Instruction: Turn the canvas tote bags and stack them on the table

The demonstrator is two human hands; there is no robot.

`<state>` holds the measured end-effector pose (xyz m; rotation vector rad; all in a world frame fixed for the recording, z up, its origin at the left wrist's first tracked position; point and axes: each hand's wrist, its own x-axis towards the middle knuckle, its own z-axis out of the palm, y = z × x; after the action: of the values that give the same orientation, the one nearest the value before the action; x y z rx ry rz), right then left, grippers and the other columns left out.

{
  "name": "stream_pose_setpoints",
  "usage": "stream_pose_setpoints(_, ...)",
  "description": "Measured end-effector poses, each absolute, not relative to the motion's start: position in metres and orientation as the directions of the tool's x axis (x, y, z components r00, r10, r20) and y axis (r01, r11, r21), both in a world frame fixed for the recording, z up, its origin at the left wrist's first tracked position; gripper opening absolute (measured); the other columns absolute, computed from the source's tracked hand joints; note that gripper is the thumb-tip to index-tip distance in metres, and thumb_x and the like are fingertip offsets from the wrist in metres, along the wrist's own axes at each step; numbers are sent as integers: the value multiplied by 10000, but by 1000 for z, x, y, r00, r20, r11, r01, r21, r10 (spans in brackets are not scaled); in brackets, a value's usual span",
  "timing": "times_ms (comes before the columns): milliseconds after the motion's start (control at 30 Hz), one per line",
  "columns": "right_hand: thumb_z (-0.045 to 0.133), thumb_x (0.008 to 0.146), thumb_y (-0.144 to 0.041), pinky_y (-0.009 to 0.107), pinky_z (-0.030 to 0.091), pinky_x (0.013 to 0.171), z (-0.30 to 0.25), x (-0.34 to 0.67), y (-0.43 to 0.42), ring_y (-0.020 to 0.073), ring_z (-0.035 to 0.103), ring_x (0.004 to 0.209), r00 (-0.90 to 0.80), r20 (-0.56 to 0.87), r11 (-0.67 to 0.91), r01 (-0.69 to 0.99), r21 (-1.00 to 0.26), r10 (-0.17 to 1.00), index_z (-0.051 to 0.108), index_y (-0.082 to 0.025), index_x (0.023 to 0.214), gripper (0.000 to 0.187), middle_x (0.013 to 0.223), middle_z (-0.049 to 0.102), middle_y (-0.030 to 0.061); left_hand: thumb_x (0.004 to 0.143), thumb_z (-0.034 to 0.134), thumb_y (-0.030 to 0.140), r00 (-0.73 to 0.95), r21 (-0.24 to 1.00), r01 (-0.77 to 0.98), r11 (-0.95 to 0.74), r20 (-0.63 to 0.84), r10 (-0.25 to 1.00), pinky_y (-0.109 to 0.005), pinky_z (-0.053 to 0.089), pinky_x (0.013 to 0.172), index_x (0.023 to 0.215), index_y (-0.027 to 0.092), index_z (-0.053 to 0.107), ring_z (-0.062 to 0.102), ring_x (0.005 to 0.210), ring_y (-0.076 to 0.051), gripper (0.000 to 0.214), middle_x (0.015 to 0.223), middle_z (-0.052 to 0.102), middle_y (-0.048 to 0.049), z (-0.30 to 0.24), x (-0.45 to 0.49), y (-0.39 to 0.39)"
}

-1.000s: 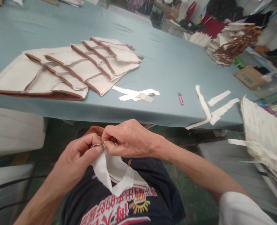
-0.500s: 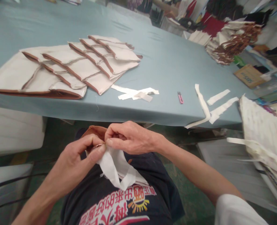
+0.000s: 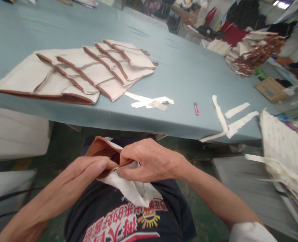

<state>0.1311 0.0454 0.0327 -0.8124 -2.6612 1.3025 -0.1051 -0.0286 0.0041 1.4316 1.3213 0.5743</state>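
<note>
A fabric bag, white outside with a brown lining, rests on my lap over a dark printed apron. My left hand pinches the bag's edge, its fingers partly inside the brown opening. Close beside it, my right hand is closed on the same edge, with its thumb on the white side. A loose white cloth strip hangs from the edge below my right hand. What lies between the fingertips is partly hidden.
On the blue-covered table lies an overlapping row of white bags with brown trim. White strips, pink thread snips and more strips lie near its front edge. A cloth pile stands at right.
The bag's brown opening has spread wider. My left fingers have straightened and reached into it, and my right hand has shifted slightly down and right. The view has tilted a little.
</note>
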Motion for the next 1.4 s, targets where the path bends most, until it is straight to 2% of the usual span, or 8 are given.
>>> stream_pose_setpoints(200,741,1000,-209,260,368,728,29,134,46,125,548,768,-884,-114,490,354,-797,453,609,-200,841,206,846,640,-25,1058,513,608,468,941,306,144,-280,838,-264,361,520,646,259,451,378,596,-167,543,647,420,39,-2,-100,-23)
stream_pose_setpoints(433,703,1023,-206,263,404,754,21,140,46,139,566,794,-900,-46,448,260,-856,433,604,-209,881,173,883,649,-11,1139,523,434,377,895,432,-113,-65,924,-251,534,757,851,284,686,645,739,-199,363,833,730,18,-20,-98,-50)
stream_pose_setpoints(600,621,1015,-190,263,417,763,21,142,46,138,562,799,-913,-30,395,206,-895,407,595,-213,898,122,895,639,-8,1153,504,356,405,834,484,-266,55,912,-282,507,751,940,290,725,713,756,-194,314,849,767,17,-24,-99,-61)
stream_pose_setpoints(767,647,953,-202,263,419,746,29,140,46,131,561,768,-902,-86,325,239,-915,422,613,-210,899,64,844,630,-34,1158,479,418,344,840,499,-212,32,938,-328,525,769,890,292,716,733,777,-225,380,856,791,-11,-9,-93,-62)
stream_pose_setpoints(900,674,1053,-388,288,330,664,29,134,45,121,460,686,-872,-140,280,298,-913,470,549,-211,767,359,719,519,-46,1129,566,358,341,831,486,-272,107,934,-286,469,662,826,279,689,630,617,-169,337,718,716,41,-6,-92,-55)
stream_pose_setpoints(1000,763,994,-594,290,279,607,21,127,43,107,344,651,-873,-177,-9,194,-981,454,491,-216,688,558,656,389,-67,1122,608,423,307,865,455,-214,73,949,-268,420,584,721,262,625,519,533,-147,432,621,629,57,-5,-94,-46)
stream_pose_setpoints(1133,879,844,-715,274,245,552,6,117,32,86,294,602,-859,-184,-360,-1,-933,479,530,-207,681,637,620,376,-89,1100,614,546,306,937,343,-63,-48,951,-268,357,507,665,249,579,435,530,-145,528,610,549,47,-3,-98,-41)
stream_pose_setpoints(1400,809,914,-702,250,304,559,-6,111,5,87,346,583,-740,-154,-419,-186,-889,655,587,-195,771,571,673,478,-63,1059,652,656,140,977,82,197,-207,968,-270,416,571,734,262,656,510,647,-171,511,715,591,34,8,-86,-59)
